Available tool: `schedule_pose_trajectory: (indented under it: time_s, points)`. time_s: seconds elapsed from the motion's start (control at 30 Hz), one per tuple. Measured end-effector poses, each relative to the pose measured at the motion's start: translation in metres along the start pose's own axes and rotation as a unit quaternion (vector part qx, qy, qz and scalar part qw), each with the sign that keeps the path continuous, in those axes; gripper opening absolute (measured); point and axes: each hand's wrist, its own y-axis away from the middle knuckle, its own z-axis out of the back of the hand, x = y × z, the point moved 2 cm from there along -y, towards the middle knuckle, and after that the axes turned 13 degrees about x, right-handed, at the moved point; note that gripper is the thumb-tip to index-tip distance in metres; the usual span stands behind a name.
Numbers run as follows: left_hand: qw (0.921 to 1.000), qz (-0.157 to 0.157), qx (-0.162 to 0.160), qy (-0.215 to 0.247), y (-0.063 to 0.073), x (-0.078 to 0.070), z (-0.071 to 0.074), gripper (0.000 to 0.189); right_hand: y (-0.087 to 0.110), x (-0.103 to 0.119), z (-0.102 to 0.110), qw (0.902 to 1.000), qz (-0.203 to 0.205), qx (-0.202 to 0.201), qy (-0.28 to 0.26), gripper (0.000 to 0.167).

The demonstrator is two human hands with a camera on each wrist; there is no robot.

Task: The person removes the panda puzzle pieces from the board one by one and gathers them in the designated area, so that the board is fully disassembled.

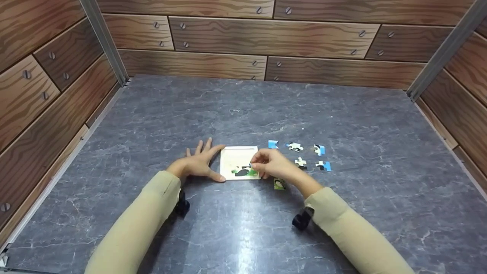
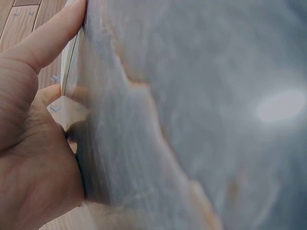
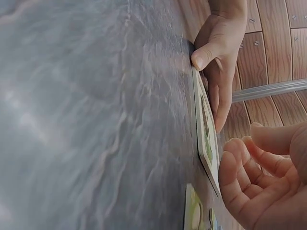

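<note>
A shallow square puzzle tray [image 1: 232, 156] lies on the table with several panda-patterned jigsaw pieces [image 1: 242, 172] along its near side. My left hand [image 1: 198, 163] is spread at its left, thumb and index finger touching the frame's left corners. Over the right edge, my right hand [image 1: 272, 164] has curled fingers, and thumb and index finger pinch a small green and blue puzzle piece [image 1: 252, 167], mostly hidden. In the right wrist view, the right hand's fingers [image 3: 240, 172] are bent beside the tray [image 3: 206, 129]. The left thumb [image 2: 53, 36] shows in the left wrist view.
A loose green puzzle piece [image 1: 279, 184] lies near the tray's lower right corner. Farther right are several blue, white and black pieces, among them a blue one [image 1: 273, 144] and a blue-edged one [image 1: 323, 165]. Wood-patterned walls [image 1: 228, 34] enclose the grey marbled table [image 1: 190, 110].
</note>
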Motion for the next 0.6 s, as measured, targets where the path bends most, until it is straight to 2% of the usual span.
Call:
schedule_pose_trajectory:
  time_s: [0.2, 0.6]
  points:
    - [1.0, 0.001, 0.004, 0.002, -0.001, -0.001, 0.0, 0.11, -0.011, 0.001, -0.004, 0.9998, -0.012, -0.006, -0.013, 0.012]
    - [1.0, -0.001, 0.004, 0.004, 0.0, -0.001, 0.0, 0.11, -0.024, -0.001, -0.006, 0.9995, -0.021, -0.014, 0.02, 0.009]
